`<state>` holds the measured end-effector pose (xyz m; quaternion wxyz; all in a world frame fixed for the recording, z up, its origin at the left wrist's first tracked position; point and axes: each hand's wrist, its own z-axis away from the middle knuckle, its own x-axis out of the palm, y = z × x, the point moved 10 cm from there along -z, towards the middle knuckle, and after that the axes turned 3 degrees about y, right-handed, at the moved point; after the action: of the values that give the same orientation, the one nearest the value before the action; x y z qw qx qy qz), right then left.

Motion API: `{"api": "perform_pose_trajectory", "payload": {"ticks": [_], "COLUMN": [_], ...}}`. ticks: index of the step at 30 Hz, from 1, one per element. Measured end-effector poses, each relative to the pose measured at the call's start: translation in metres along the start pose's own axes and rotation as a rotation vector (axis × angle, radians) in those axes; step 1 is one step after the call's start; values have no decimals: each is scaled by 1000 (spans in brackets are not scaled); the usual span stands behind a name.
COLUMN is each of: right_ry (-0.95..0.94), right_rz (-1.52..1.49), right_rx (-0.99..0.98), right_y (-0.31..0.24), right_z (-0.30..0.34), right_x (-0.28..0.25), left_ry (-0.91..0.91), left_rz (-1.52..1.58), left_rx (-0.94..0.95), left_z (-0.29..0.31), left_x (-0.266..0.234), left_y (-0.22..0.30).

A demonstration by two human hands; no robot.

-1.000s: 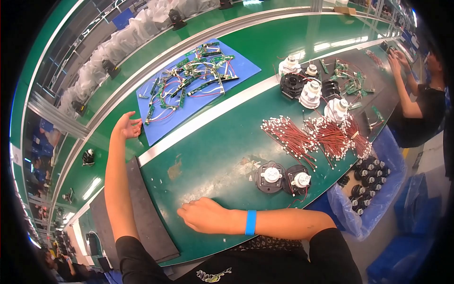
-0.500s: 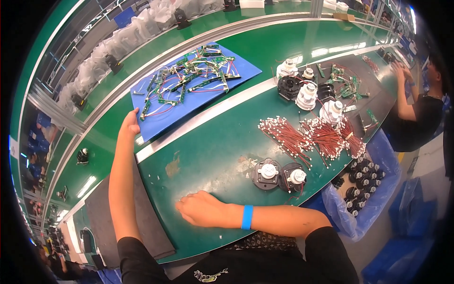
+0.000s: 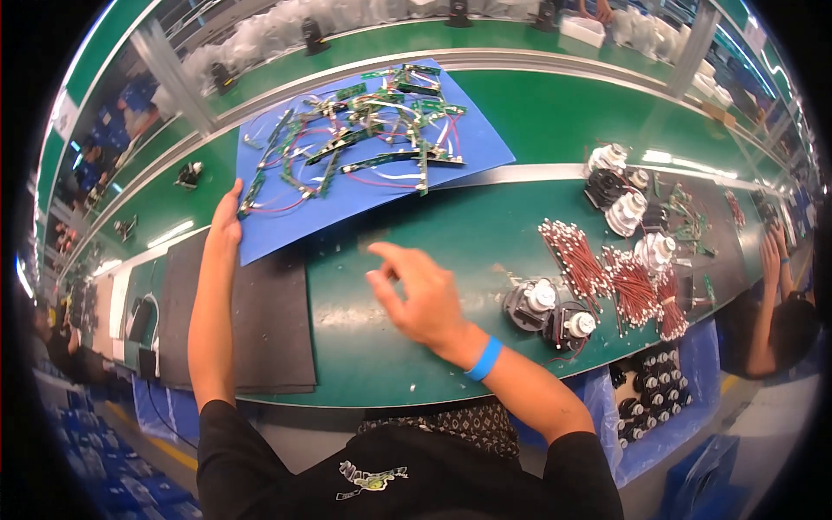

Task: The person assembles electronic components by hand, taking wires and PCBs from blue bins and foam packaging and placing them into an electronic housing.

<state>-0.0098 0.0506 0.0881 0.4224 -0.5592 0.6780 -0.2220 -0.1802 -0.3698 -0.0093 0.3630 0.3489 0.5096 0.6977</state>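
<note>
Left hand [image 3: 227, 218]: fingers gripping the left edge of a blue sheet [image 3: 364, 186] lying mid-surface toward the far edge, loaded with green circuit boards [image 3: 373, 130] and wires. Right hand [image 3: 416, 290]: raised above the green surface [image 3: 451, 234], fingers loosely spread, holding nothing. Black mat [image 3: 251, 321]: near left corner.

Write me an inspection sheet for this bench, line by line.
Surface: green bench, black mat at the left.
Job's things: blue sheet carrying green circuit boards with wires.
Clutter: red wire bundles, round black-and-white parts, more in a blue bag.
Hands: left hand on the blue sheet's corner; right hand open above the bench, holding nothing.
Cables: thin wires on the boards.
Surroundings: another person at the right.
</note>
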Motion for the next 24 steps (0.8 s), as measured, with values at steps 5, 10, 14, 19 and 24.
{"api": "perform_pose_trajectory", "payload": {"ticks": [5, 10, 14, 19, 24], "right_ry": [469, 217, -494, -590, -566], "right_rz": [301, -678, -1096, -1045, -876], "right_rx": [-141, 355, 790, 899, 883], "right_y": [-6, 66, 47, 59, 60], "right_z": [-8, -16, 21, 43, 47], "right_x": [-78, -40, 69, 107, 109], "left_ry": [140, 259, 265, 292, 450], "left_rz": [-41, -81, -134, -167, -390], "left_rx": [-56, -53, -117, -65, 84], "left_z": [84, 146, 164, 162, 150], "left_x": [-103, -199, -267, -294, -319], "left_y": [23, 40, 11, -29, -16]}}
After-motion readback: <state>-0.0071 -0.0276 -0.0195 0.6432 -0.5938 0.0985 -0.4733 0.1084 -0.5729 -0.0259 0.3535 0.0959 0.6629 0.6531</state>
